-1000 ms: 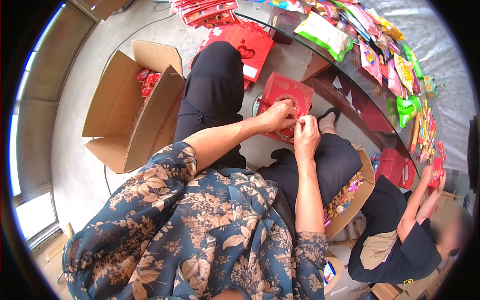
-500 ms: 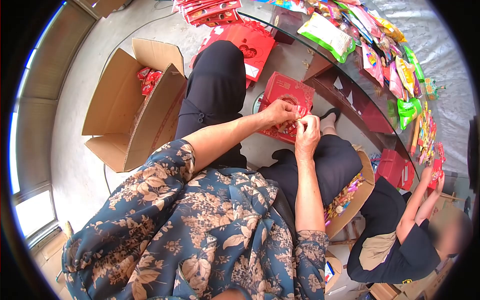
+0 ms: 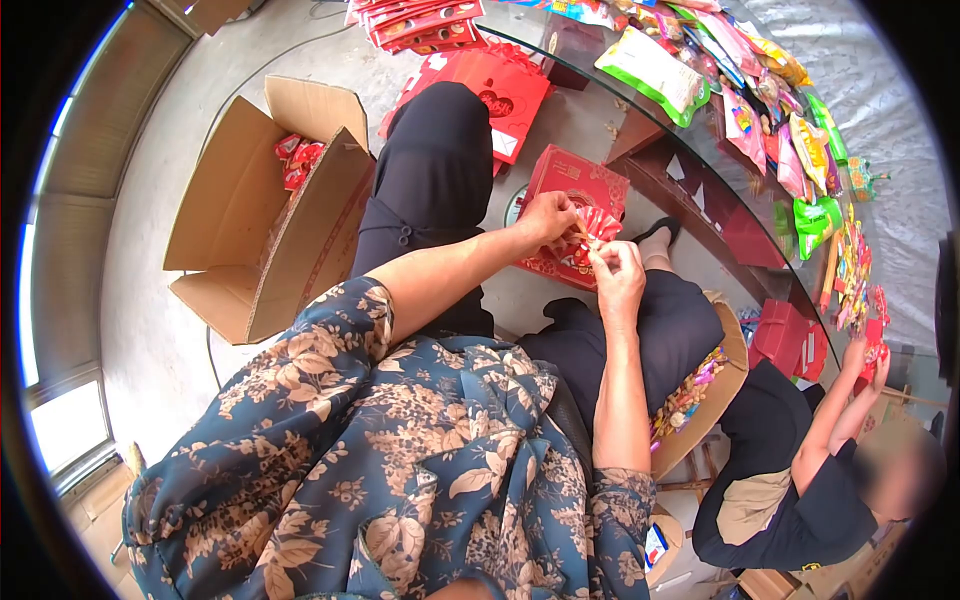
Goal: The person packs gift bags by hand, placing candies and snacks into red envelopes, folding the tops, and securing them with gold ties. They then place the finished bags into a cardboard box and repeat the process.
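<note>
A small red pouch [image 3: 598, 222] with a pleated, fanned-out top is between my two hands, above a red gift box [image 3: 575, 178]. My left hand [image 3: 550, 218] pinches a thin gold-coloured string at the pouch's neck from the left. On the near right side, my right hand [image 3: 618, 270] is closed in a pinch on the other end of the string. The lower part of the pouch is partly hidden by my fingers and blends with the red printed surface beneath.
An open cardboard box [image 3: 225, 200] with red pouches stands left; another carton [image 3: 715, 420] holds wrapped sweets by my right leg. Red gift bags [image 3: 500, 95] stand ahead. Snack packets [image 3: 655, 75] cover the glass table [image 3: 640, 105]. Another person [image 3: 800, 480] handles something red at right.
My hands have moved a little apart, the right one lower and nearer to me. The pouch's top has gathered into a fan, and the gold string shows between my fingers.
</note>
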{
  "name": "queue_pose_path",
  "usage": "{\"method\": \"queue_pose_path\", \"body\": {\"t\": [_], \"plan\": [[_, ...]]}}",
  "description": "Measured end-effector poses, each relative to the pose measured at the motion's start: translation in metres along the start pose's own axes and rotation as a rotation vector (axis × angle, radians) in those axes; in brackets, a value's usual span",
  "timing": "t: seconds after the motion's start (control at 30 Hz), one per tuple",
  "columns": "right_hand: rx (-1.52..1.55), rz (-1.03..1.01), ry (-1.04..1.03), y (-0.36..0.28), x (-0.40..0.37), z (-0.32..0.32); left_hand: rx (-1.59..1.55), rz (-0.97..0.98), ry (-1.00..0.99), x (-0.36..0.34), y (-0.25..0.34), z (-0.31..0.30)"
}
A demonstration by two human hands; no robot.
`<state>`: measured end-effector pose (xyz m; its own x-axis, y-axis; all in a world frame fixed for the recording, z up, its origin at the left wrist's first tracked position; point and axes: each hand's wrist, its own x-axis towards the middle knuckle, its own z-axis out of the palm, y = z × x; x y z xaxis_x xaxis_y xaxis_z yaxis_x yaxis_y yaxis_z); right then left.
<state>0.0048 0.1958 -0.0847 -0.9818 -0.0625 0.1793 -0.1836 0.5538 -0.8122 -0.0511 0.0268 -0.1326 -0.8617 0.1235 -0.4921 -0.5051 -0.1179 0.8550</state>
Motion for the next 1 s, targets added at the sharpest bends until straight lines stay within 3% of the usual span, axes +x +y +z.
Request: {"method": "queue_pose_path", "body": {"t": [0.07,0.1,0.2,0.27,0.37,0.5,0.63,0.77,1.0], "plan": [[0.521,0.239,-0.005,-0.001,0.002,-0.002,0.017,0.012,0.001,-0.001,0.001,0.000],[0.611,0.258,0.073,-0.003,0.003,-0.005,0.026,0.020,0.004,-0.002,0.002,-0.001],[0.526,0.451,0.238,0.016,0.005,-0.016,0.004,0.065,0.001,-0.003,0.002,0.000],[0.494,0.568,0.192,0.040,0.000,-0.014,0.032,0.071,-0.012,-0.005,0.004,0.001],[0.628,0.766,0.136,0.027,0.002,-0.008,0.032,0.080,-0.031,-0.012,0.010,0.002],[0.724,0.738,0.073,0.036,0.010,0.000,0.036,0.131,-0.072,-0.006,0.001,0.002],[0.694,0.521,0.084,0.041,0.012,0.008,0.070,0.119,-0.074,-0.008,0.001,0.002],[0.331,0.161,0.178,0.036,0.010,0.015,-0.031,0.024,-0.076,-0.017,0.012,0.001],[-0.256,-0.180,0.046,0.000,-0.001,0.011,-0.135,-0.068,-0.112,-0.014,0.011,0.004]]}}
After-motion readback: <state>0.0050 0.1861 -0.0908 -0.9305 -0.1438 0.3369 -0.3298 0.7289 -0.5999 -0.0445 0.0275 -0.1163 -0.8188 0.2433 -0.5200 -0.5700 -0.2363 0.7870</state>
